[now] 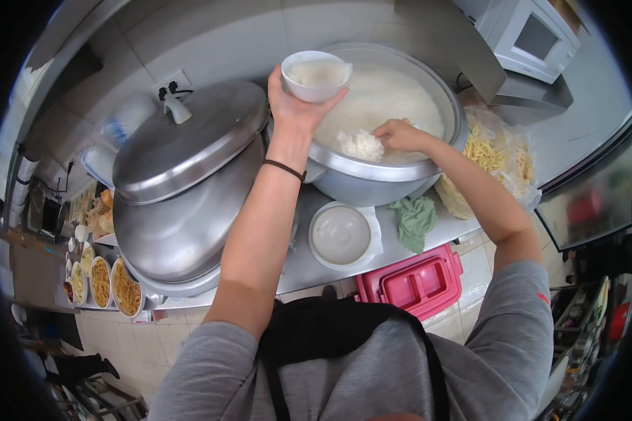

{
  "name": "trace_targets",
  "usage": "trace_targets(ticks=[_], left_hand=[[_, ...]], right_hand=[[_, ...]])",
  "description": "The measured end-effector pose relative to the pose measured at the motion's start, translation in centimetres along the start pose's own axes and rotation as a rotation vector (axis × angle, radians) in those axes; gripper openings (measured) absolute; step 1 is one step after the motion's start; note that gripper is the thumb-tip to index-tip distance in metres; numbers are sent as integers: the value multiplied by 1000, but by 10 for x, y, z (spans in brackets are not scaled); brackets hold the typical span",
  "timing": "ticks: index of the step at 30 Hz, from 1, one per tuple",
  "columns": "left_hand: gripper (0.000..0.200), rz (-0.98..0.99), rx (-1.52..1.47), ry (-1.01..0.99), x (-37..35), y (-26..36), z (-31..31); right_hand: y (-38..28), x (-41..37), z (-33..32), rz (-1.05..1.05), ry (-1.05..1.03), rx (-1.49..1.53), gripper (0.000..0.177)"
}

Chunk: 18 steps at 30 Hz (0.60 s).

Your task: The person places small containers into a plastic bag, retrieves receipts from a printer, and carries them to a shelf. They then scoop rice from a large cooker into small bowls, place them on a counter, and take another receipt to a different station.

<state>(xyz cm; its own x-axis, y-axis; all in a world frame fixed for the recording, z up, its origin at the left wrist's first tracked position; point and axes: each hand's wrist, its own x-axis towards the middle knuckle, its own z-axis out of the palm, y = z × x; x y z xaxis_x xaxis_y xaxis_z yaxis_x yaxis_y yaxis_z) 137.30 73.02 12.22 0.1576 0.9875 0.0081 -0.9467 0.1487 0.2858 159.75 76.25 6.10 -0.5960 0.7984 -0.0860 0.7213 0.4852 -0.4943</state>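
Observation:
My left hand [298, 105] grips a white bowl [316, 91] from below, fingers wrapped around its side, with white rice [319, 72] inside. The bowl is held up at the left rim of a large metal pot [379, 184] of cooked rice [400, 91]. Inside the pot's near side, my right hand [400, 135] is closed, with a heaped clump of rice [360, 145] at its fingertips. Whatever tool carries the clump is hidden by the rice and my fingers.
Left of the pot stand large metal lids [190, 140]. In front are a shallow round dish [340, 235] and a green cloth [414, 221]. Bagged yellow strips [484, 151] sit right, a pink bin [418, 284] below the counter, bowls of food [126, 288] far left.

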Motion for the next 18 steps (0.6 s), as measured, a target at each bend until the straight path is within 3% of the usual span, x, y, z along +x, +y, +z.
trace_targets(ticks=[2, 6, 8, 11, 12, 14, 16, 18], left_hand=[[58, -19, 24, 17, 3, -2, -3], [59, -3, 167, 2, 12, -6, -9], [57, -1, 434, 113, 14, -11, -10], [56, -43, 604, 201, 17, -29, -13], [56, -43, 605, 195, 27, -36, -24], [62, -195, 345, 8, 48, -51, -45], [62, -218, 212, 44, 51, -62, -38], [61, -237, 80, 81, 47, -66, -32]], right_hand=[[8, -2, -8, 97, -152, 55, 10], [32, -4, -38, 43, -107, 95, 11], [25, -7, -71, -15, 74, -109, 13], [-23, -3, -116, -31, 349, -522, 11], [-37, 2, -118, -98, 501, -698, 9], [-65, 21, -111, -122, 545, -1097, 8], [-80, 35, -84, -245, 485, -1394, 7], [-82, 38, -81, -229, 425, -1368, 7]])
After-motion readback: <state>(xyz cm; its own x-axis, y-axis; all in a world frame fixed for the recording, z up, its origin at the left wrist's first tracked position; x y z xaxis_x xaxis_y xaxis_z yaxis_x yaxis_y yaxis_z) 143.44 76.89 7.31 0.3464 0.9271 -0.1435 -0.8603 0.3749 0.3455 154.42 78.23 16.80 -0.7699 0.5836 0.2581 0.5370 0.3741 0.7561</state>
